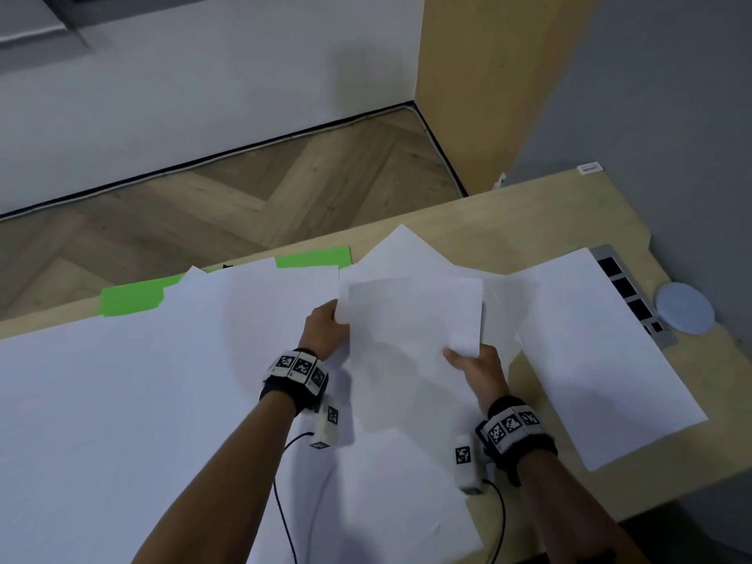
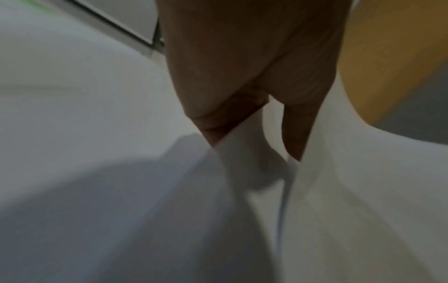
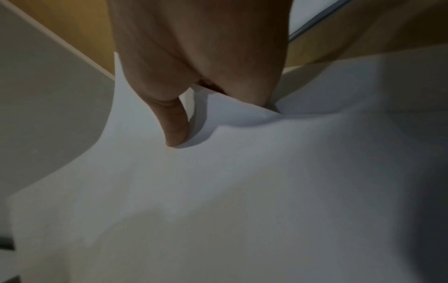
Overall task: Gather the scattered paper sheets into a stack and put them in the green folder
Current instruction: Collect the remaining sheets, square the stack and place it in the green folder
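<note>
Both hands hold a small bundle of white paper sheets [image 1: 411, 315] lifted above the desk. My left hand [image 1: 325, 325] grips its left edge, and the left wrist view shows fingers [image 2: 218, 107] pinching paper [image 2: 249, 162]. My right hand [image 1: 472, 364] pinches the lower right corner, thumb on top; the right wrist view shows that thumb [image 3: 175, 122] pressed on a sheet [image 3: 242, 172]. More white sheets [image 1: 134, 400] lie scattered over the desk. The green folder [image 1: 132, 297] lies at the far left edge, mostly covered by paper, with another corner of the green folder [image 1: 313, 256] showing farther right.
One loose sheet [image 1: 602, 352] lies at the right, reaching toward the desk's front edge. A grey socket strip [image 1: 630, 295] and a round pale-blue disc [image 1: 685, 307] sit near the right edge. Beyond the wooden desk [image 1: 508, 213] is parquet floor.
</note>
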